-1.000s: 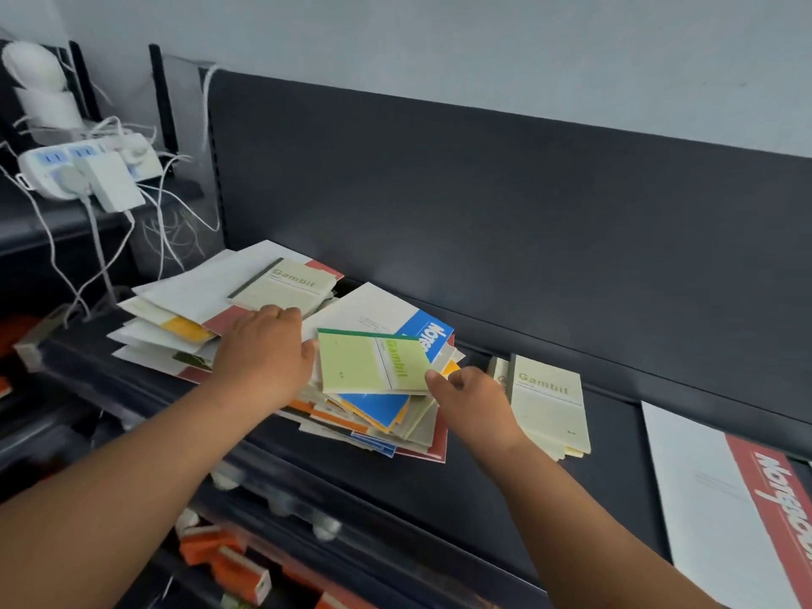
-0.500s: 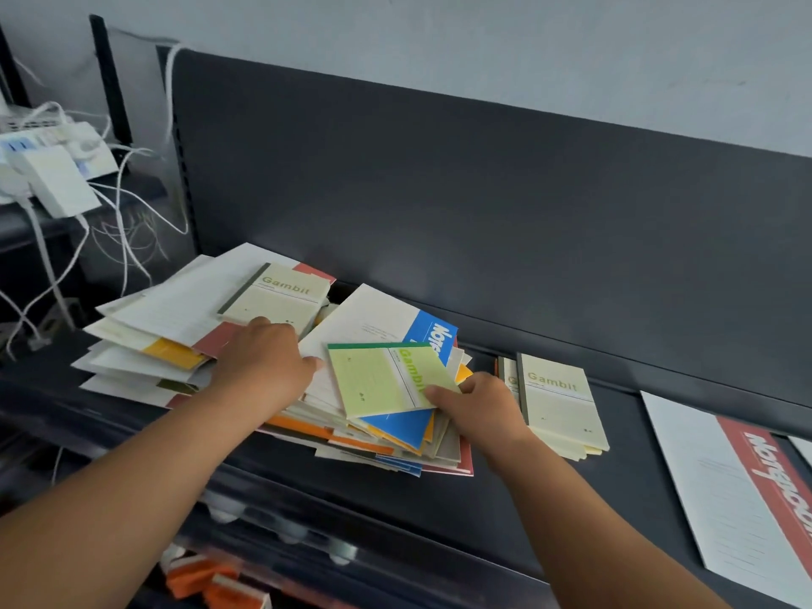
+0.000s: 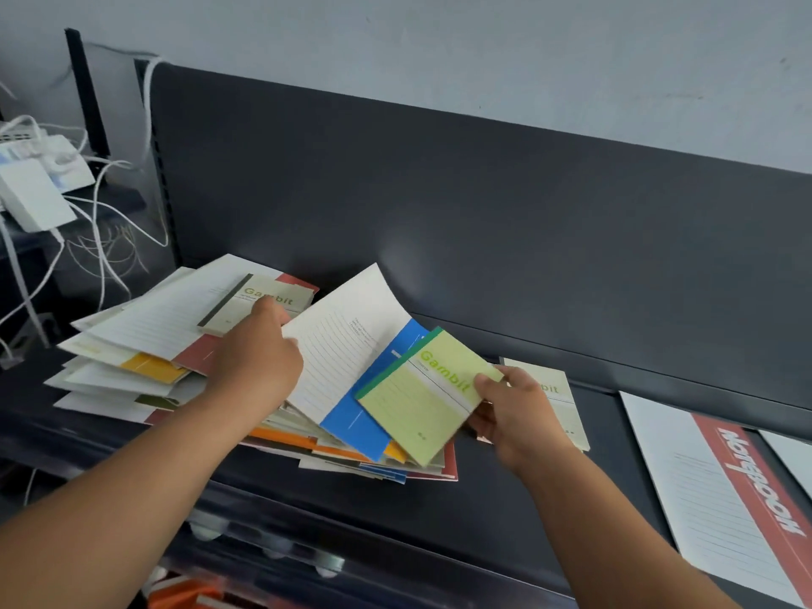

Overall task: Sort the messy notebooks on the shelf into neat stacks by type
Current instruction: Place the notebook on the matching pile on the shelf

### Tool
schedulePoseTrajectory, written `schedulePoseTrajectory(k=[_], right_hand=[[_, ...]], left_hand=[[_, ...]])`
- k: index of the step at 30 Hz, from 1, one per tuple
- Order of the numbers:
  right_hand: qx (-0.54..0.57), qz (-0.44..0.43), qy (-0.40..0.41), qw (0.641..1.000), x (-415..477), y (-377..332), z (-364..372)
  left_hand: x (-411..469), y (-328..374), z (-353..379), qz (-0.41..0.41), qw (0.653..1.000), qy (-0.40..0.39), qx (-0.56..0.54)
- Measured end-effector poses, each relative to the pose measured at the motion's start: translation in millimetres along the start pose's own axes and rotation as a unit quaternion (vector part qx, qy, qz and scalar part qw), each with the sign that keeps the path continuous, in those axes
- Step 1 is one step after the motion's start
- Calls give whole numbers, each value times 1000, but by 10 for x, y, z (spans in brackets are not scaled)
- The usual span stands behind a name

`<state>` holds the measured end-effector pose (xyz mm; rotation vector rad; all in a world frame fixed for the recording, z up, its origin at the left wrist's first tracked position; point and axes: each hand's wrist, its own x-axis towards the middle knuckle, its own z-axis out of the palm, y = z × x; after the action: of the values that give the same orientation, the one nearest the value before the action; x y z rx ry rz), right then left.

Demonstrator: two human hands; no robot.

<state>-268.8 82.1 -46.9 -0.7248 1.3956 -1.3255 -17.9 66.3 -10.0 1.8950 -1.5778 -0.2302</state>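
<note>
flat green notebook (image 3: 421, 395), right hand (image 3: 512, 413) pinching

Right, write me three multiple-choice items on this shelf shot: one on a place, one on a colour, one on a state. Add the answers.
1. Where does the cream Gambit stack lie relative to the messy pile?
A) to its left
B) to its right
C) on top of it

2. What colour is the spine strip of the light green notebook?
A) red
B) black
C) green

3. What is the right hand doing?
A) pinching the light green notebook
B) lying flat and empty
C) curled into an empty fist

Answers:
1 B: the stack shows just beyond the right hand, on the pile's right.
2 C: a green strip runs along its upper left edge.
3 A: its thumb lies on the cover at the notebook's right corner.
</note>
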Motion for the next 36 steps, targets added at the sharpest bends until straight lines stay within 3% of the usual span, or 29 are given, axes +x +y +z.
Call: schedulePoseTrajectory(k=[11,17,22,23,24,27,29,32,36], right_hand=[[-110,-53,125,985,396,-355,-926],[-206,-29,125,970,560,-271,-1141],[-401,-61,90,910,527,-315,-1252],[-379,-65,84,919,467,-359,-1288],[-407,-79,72,907,430,-396,-1357],[-258,-77,86,959,316,-476,-1623],[-240,-94,88,962,241,-501,-1859],[-339,-148,102,923,58,-552,-2236],[-533,-240,140,799,-48,-526,-2820]], left_hand=[[-91,381,0,-7,970,58,-237],[-235,648,131,-41,940,80,-329],[-410,916,334,-63,925,54,-372],[-455,971,382,-64,924,48,-374],[-504,1034,433,-67,924,40,-375],[-682,1272,605,-70,921,17,-383],[-824,1474,746,-74,918,9,-389],[-1064,1804,1014,-74,915,-23,-396],[-1404,2206,1396,-70,920,-74,-378]])
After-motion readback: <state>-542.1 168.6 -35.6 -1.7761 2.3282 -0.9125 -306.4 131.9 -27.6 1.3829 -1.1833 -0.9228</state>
